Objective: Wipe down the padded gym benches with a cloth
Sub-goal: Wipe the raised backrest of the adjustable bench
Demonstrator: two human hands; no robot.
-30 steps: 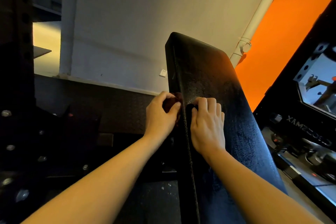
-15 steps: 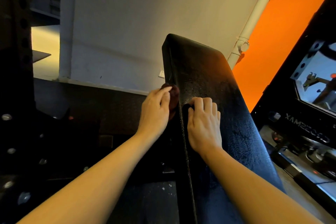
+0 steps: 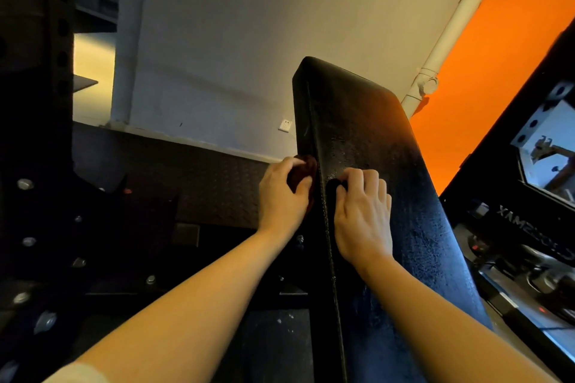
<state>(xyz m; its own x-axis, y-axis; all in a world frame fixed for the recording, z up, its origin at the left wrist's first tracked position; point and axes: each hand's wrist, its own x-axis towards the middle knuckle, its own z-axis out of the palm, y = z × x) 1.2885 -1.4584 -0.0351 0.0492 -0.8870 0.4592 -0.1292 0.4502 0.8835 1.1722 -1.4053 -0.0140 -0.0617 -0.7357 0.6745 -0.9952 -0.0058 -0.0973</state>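
Observation:
A black padded bench back [image 3: 373, 146] rises steeply in front of me, its surface speckled with drops. My left hand [image 3: 281, 193] grips a dark reddish cloth [image 3: 306, 166] against the pad's left side edge. My right hand [image 3: 362, 214] rests on the pad's face beside the seam, its fingers curled over a dark bit of cloth [image 3: 334, 185]. Most of the cloth is hidden under both hands.
A black rack upright [image 3: 34, 102] with bolts stands at the left. A dark machine frame [image 3: 529, 196] with lettering stands at the right, against an orange wall. A white pipe [image 3: 441, 34] runs up the grey wall behind. A dark ledge crosses below the wall socket [image 3: 285, 125].
My left hand has slid up the pad's left edge with the cloth. My right hand has stayed in about the same place on the pad's face.

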